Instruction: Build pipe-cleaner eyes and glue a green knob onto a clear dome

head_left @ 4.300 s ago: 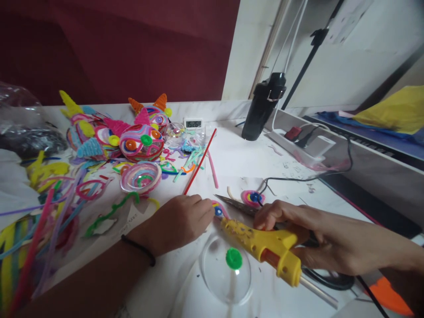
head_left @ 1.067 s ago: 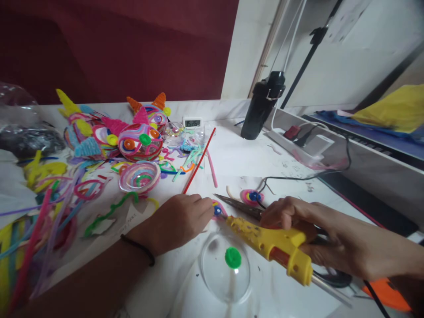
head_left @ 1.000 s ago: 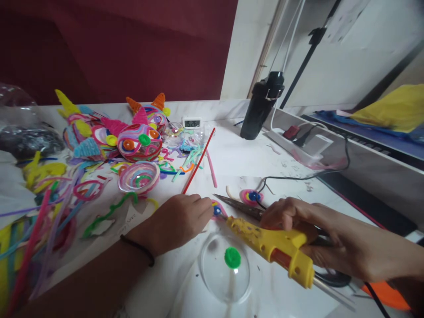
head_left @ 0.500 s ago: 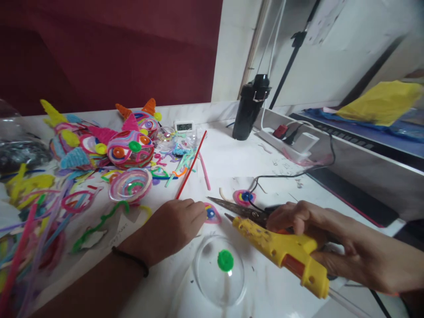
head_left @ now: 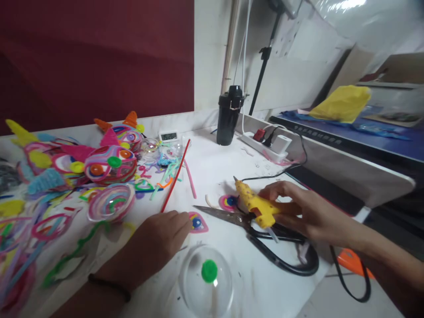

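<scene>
My left hand (head_left: pixel 159 238) rests on the white table with its fingers curled together. Its fingertips meet the left edge of a pink eye-shaped piece (head_left: pixel 202 227) with a blue centre; whatever they pinch is hidden. A yellow hot glue gun (head_left: pixel 255 201) is in my right hand (head_left: pixel 294 207), its nozzle pointing away from me. Under the gun lie black-handled scissors (head_left: pixel 225 215), blades to the left. Beyond the blades is a second pink-and-blue eye piece (head_left: pixel 228 202), partly covered by the gun. In front sits a clear plastic dome (head_left: pixel 225 291) bearing a green disc (head_left: pixel 209 270).
Colourful decorated balls (head_left: pixel 111 164) and loose pipe cleaners crowd the left side. A red stick (head_left: pixel 175 176) lies mid-table. Behind stand a black bottle (head_left: pixel 228 117) and a small digital clock (head_left: pixel 168 136). The gun's cord (head_left: pixel 271 176) runs toward a power strip (head_left: pixel 265 148).
My right hand has swung the glue gun away from the dome, back over the scissors, nozzle now facing away. The scissor handles have come into view. My left hand stays by the eye piece.
</scene>
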{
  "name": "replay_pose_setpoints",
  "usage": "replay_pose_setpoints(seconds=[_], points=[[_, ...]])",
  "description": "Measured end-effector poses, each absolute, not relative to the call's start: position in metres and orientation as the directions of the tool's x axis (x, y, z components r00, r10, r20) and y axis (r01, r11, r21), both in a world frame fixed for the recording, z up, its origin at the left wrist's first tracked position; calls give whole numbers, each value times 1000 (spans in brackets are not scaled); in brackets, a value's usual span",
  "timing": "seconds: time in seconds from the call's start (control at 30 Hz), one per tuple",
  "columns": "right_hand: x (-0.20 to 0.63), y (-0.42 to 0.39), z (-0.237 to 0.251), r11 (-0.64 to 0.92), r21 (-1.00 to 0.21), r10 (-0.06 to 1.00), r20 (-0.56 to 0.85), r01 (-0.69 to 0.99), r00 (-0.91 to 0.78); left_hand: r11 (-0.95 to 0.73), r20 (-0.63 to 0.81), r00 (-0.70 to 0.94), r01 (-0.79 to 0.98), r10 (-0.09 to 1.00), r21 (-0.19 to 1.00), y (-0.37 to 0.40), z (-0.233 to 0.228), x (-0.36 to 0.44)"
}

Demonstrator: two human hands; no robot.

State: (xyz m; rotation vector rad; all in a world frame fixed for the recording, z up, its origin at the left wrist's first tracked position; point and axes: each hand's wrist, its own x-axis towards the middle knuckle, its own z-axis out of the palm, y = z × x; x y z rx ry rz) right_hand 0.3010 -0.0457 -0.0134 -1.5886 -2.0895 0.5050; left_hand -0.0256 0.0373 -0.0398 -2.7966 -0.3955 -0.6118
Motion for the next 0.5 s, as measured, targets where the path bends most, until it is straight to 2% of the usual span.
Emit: replay_pose_setpoints(seconds=[0.1,0.2,0.27,0.5], points=[[302,-39,-14,301,-426,953,109,853,-282,-927,402,888,321,223,-196,37,-41,-27],[295,-40,-4,475,-227,874,230,850,-427,-920,346,911,317,227,-231,36,-40,-28],[283,-41,4,558,-141,815,280,818,-508,-919,319,921,308,223,-247,36,-41,-28],[226,-19,14,751,-101,660,150,653,-736,-908,235,947,285,218,-307,31,-43,-28]])
